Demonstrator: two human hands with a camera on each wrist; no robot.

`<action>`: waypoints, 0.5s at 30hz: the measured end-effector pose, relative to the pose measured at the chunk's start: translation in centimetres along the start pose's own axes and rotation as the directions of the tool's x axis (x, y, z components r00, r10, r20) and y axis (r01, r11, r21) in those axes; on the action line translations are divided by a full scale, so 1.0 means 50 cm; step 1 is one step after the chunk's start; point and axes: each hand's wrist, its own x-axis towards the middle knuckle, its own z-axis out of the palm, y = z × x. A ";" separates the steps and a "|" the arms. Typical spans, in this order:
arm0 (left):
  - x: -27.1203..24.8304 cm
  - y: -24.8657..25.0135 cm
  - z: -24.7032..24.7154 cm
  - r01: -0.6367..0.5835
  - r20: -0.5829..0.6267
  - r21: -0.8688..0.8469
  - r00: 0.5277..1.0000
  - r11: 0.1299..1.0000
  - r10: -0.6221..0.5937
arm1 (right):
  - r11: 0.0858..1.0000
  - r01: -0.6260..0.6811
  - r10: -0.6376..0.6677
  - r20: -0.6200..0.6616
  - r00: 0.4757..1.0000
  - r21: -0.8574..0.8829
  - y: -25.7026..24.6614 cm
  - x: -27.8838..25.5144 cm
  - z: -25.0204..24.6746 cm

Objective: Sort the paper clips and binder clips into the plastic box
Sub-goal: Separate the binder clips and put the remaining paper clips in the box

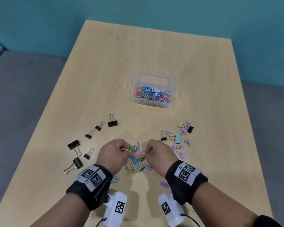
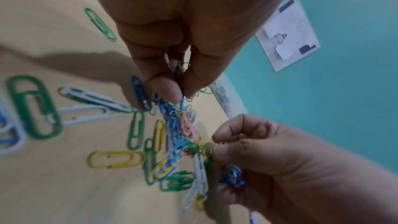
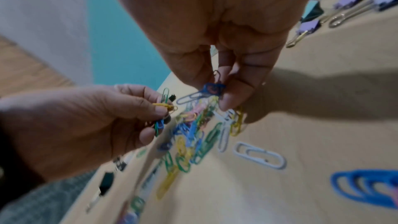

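Left hand [image 1: 112, 153] and right hand [image 1: 157, 152] each pinch clips from tangled paper clip pile [image 1: 136, 158] on surface [image 1: 105, 79]; light, slippery wire, snags easily, best pinched by loop ends; plastic box [image 1: 152, 90] beyond, part-filled; binder clips [image 1: 112, 123] unsorted

a light wooden table [image 1: 154, 51] carries everything. loose coloured paper clips [image 1: 134, 167] lie between the hands, black binder clips [image 1: 87, 141] left of the left hand, purple binder clips [image 1: 179, 141] right of the right hand, the clear plastic box [image 1: 170, 82] well beyond them.
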 end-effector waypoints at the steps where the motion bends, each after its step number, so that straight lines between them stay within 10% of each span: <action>1: 0.000 0.004 -0.006 0.022 0.001 -0.050 1.000 0.999 -0.022 | 0.995 -0.033 0.033 0.004 0.999 0.097 0.003 -0.001 -0.006; 8: 0.043 0.078 -0.046 0.019 0.056 -0.284 0.998 0.958 -0.003 | 0.819 -0.066 0.081 -0.002 0.997 0.570 -0.016 0.014 -0.102; 15: 0.179 0.229 -0.061 -0.148 -0.004 -0.182 0.989 0.972 0.149 | 0.873 0.051 0.067 -0.222 0.973 0.484 -0.037 0.134 -0.233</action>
